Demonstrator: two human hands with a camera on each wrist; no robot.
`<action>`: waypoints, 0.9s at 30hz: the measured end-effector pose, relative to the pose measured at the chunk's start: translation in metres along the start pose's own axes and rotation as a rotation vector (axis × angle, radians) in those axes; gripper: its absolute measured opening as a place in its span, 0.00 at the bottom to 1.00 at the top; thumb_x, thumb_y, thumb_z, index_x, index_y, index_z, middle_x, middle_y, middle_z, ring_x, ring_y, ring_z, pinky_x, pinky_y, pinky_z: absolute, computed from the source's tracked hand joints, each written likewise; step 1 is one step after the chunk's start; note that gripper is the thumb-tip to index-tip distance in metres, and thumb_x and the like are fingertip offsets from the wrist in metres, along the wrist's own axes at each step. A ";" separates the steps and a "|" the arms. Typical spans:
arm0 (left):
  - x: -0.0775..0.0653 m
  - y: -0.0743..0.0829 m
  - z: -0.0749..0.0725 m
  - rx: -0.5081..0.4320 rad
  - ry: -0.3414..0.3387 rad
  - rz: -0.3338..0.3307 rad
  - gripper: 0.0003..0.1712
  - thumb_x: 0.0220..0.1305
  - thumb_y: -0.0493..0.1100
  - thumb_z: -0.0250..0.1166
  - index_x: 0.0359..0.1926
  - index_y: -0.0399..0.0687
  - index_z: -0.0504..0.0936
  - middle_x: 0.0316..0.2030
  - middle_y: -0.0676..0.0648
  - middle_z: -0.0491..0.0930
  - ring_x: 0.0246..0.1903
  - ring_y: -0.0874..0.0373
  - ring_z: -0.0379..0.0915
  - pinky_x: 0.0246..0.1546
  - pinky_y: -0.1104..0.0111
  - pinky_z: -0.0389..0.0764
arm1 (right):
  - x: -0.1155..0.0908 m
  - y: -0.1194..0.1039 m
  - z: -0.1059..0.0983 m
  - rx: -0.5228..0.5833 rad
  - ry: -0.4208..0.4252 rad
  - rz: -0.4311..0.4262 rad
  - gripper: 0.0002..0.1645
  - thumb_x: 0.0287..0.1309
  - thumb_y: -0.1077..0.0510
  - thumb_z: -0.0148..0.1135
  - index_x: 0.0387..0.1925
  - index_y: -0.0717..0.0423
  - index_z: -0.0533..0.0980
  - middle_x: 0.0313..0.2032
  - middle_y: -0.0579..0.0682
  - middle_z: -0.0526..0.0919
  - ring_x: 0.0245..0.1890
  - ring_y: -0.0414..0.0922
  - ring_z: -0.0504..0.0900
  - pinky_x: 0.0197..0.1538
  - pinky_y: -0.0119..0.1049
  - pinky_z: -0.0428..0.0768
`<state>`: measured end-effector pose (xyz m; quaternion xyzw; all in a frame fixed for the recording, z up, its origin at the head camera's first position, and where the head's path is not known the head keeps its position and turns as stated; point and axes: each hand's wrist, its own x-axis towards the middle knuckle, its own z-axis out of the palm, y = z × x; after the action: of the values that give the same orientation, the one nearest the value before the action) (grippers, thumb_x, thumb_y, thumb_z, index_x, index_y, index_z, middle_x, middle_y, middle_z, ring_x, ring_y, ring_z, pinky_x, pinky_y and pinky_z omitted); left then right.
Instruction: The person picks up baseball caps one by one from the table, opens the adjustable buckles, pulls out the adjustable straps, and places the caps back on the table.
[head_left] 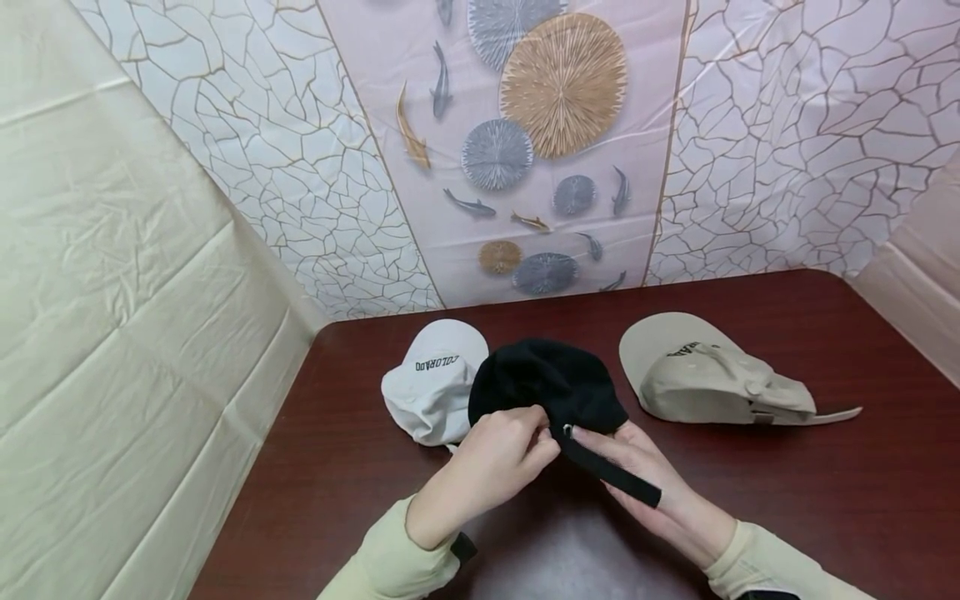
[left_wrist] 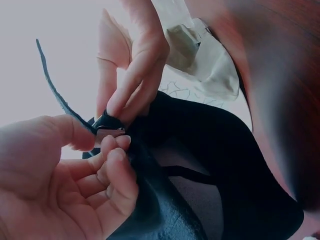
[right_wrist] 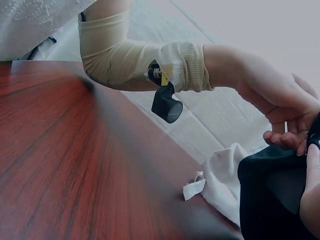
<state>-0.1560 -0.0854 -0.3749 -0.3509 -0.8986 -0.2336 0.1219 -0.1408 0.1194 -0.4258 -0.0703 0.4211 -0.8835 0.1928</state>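
A black baseball cap (head_left: 547,379) is held between both hands above the table, its back strap (head_left: 615,475) hanging loose to the lower right. My left hand (head_left: 491,458) pinches the small metal buckle (left_wrist: 110,134) on the strap, as the left wrist view shows. From the other side, my right hand (head_left: 660,483) grips the cap's back edge beside the buckle, thumb on top. In the right wrist view, the black cap (right_wrist: 270,195) hides part of the right hand, and only its thumb side shows.
A white cap (head_left: 438,383) with lettering lies on the dark red table (head_left: 300,500), left of the black one. On the right, a beige cap (head_left: 712,375) rests with its strap (head_left: 832,415) sticking out. Patterned cloth (head_left: 360,208) hangs behind the table.
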 end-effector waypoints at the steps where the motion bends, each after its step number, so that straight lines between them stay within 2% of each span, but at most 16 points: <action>1: -0.001 -0.002 0.000 0.008 0.021 -0.007 0.09 0.62 0.36 0.60 0.26 0.52 0.72 0.20 0.58 0.66 0.19 0.67 0.62 0.21 0.77 0.65 | 0.000 -0.001 -0.001 0.024 -0.018 -0.012 0.18 0.73 0.66 0.54 0.60 0.50 0.76 0.57 0.46 0.81 0.58 0.37 0.78 0.61 0.33 0.74; 4: -0.004 -0.010 -0.002 0.016 0.094 -0.044 0.10 0.61 0.33 0.59 0.27 0.52 0.74 0.19 0.59 0.68 0.19 0.67 0.64 0.21 0.76 0.67 | -0.001 -0.008 -0.003 0.062 -0.064 -0.075 0.16 0.74 0.68 0.49 0.51 0.52 0.80 0.48 0.47 0.85 0.52 0.38 0.83 0.57 0.32 0.77; 7: -0.009 -0.017 -0.006 -0.009 0.151 -0.070 0.13 0.60 0.30 0.57 0.26 0.53 0.73 0.19 0.60 0.66 0.18 0.68 0.62 0.20 0.76 0.66 | -0.004 -0.017 -0.006 0.098 -0.073 -0.138 0.18 0.75 0.69 0.47 0.53 0.53 0.79 0.50 0.48 0.85 0.52 0.40 0.83 0.57 0.33 0.77; 13: -0.008 -0.016 -0.012 -0.014 0.177 -0.021 0.12 0.62 0.31 0.55 0.27 0.53 0.73 0.20 0.60 0.66 0.19 0.68 0.62 0.21 0.77 0.66 | -0.003 -0.027 -0.006 0.168 -0.061 -0.177 0.25 0.74 0.71 0.45 0.64 0.49 0.73 0.61 0.49 0.79 0.58 0.42 0.80 0.61 0.35 0.75; 18: -0.007 -0.012 -0.010 0.034 0.208 0.049 0.08 0.59 0.31 0.58 0.32 0.50 0.76 0.21 0.59 0.69 0.21 0.67 0.66 0.23 0.76 0.69 | -0.002 -0.029 -0.004 0.141 -0.047 -0.202 0.23 0.76 0.69 0.45 0.62 0.49 0.76 0.60 0.46 0.80 0.58 0.40 0.80 0.62 0.36 0.74; 21: -0.008 -0.010 -0.006 0.115 0.235 0.106 0.04 0.60 0.37 0.64 0.36 0.49 0.77 0.24 0.59 0.72 0.24 0.66 0.68 0.22 0.74 0.70 | -0.003 -0.030 -0.003 0.131 -0.044 -0.200 0.21 0.77 0.67 0.44 0.61 0.51 0.76 0.59 0.47 0.81 0.58 0.40 0.80 0.62 0.36 0.73; 25: -0.005 -0.009 0.001 0.312 0.277 0.185 0.13 0.63 0.50 0.69 0.38 0.48 0.76 0.26 0.56 0.71 0.26 0.61 0.69 0.23 0.72 0.72 | -0.004 -0.031 -0.002 0.158 -0.056 -0.182 0.19 0.77 0.66 0.44 0.61 0.53 0.75 0.59 0.49 0.80 0.59 0.41 0.79 0.63 0.36 0.72; 27: -0.002 -0.010 0.005 0.393 0.315 0.224 0.13 0.63 0.50 0.69 0.36 0.48 0.76 0.26 0.55 0.71 0.26 0.59 0.69 0.24 0.71 0.72 | -0.004 -0.030 -0.001 0.167 -0.067 -0.174 0.19 0.77 0.66 0.44 0.60 0.55 0.76 0.60 0.49 0.80 0.59 0.41 0.79 0.63 0.36 0.73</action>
<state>-0.1619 -0.0902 -0.3832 -0.3773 -0.8522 -0.0915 0.3509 -0.1460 0.1391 -0.4031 -0.1198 0.3316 -0.9261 0.1346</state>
